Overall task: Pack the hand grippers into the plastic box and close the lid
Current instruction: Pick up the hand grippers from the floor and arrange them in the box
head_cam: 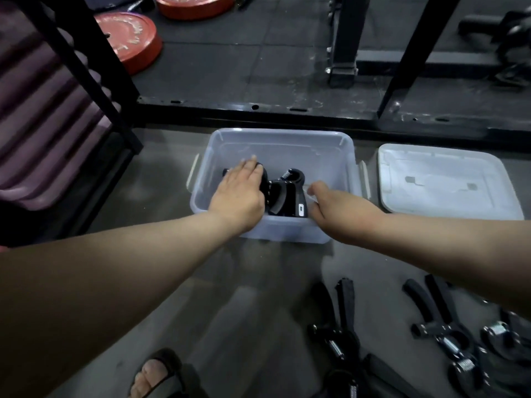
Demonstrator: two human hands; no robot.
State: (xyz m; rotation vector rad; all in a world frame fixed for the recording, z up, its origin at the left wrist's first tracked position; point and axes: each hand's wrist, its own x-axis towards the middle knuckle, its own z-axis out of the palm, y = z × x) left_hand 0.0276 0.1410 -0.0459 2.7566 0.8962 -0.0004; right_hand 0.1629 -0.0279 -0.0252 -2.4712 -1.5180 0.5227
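Head view: plastic box (287, 153) on the floor, long axis left-right, top open. Hand grippers (290, 196) inside, springs far, handles toward the person. Left hand (241, 191) lies flat on one, fingers straight. Right hand (333, 205) curls at the near rim; can't tell its grip. Lid (442, 182) lies flat, just right of the box. Loose grippers (448, 331) on the floor, near right. Rack frame (258, 110) behind the box.

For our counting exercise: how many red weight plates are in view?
2. The near plate lies flat at upper left; the far plate lies behind it, cut off by the top edge. Others may be hidden outside the frame.
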